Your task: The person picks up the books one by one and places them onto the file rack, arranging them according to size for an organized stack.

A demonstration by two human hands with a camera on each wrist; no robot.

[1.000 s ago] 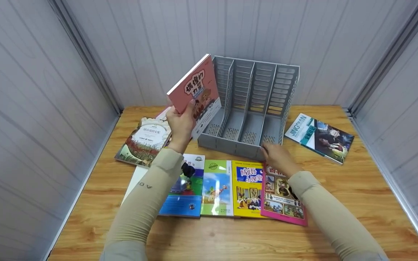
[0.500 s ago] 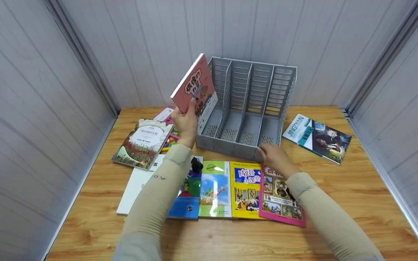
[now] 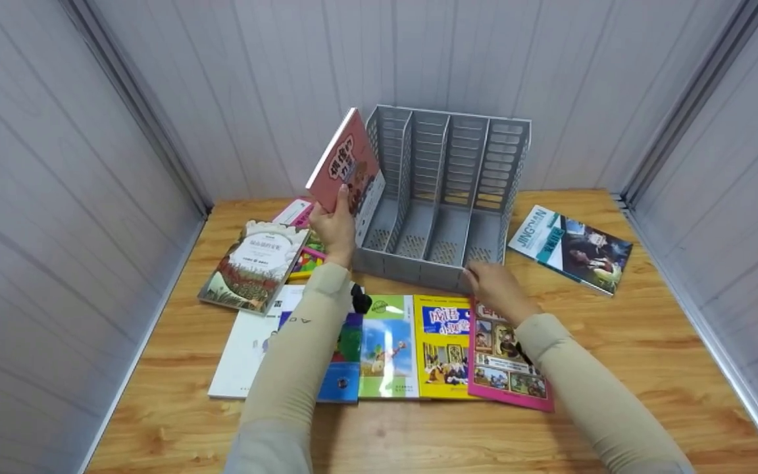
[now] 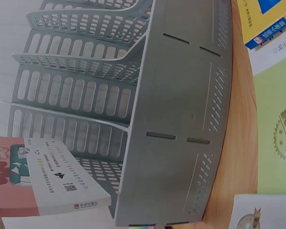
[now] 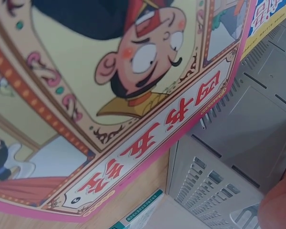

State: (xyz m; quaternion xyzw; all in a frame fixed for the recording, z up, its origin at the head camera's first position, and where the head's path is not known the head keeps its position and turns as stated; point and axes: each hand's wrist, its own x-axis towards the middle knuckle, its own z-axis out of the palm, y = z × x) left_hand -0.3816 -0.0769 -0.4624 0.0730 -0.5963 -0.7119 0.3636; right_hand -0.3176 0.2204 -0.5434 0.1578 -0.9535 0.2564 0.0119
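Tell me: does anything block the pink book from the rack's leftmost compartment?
Nothing loose visibly stands between the salmon-pink book in the left hand and the leftmost compartment. Only the low front wall of the gray file rack appears close to the book's lower corner; whether they touch, I can't tell.

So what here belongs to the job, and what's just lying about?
In the job, it seems: coral book, in the left hand; rack, gripped by the right hand.

Lying about: white book; blue book; green book; yellow book; magenta book; teal book; meadow book; bright covers, partly hidden.
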